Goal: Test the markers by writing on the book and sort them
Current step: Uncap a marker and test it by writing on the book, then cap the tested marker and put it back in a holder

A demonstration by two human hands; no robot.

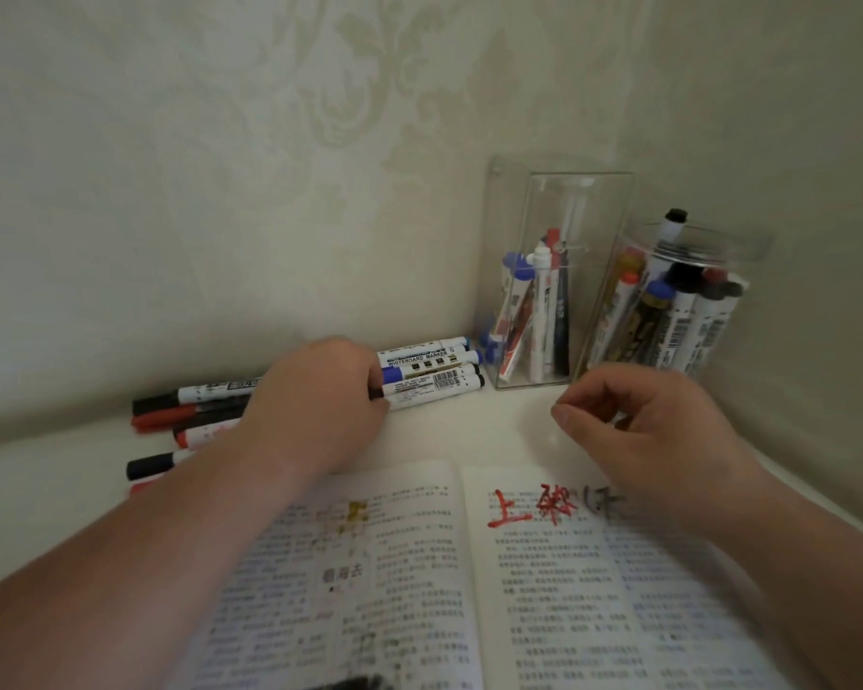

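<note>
An open printed book lies at the front, with red and dark test strokes across the top of its right page. Behind it, along the wall, lies a pile of whiteboard markers with black, blue and red caps. My left hand reaches into this pile, fingers curled round a marker in the middle. My right hand hovers above the book's far right corner, fingers loosely curled, holding nothing visible. More markers stick out left of my left wrist.
A tall clear rectangular box with several markers stands in the corner. Right of it stands a clear round jar packed with markers. Patterned walls close in behind and to the right. The white tabletop shows between book and containers.
</note>
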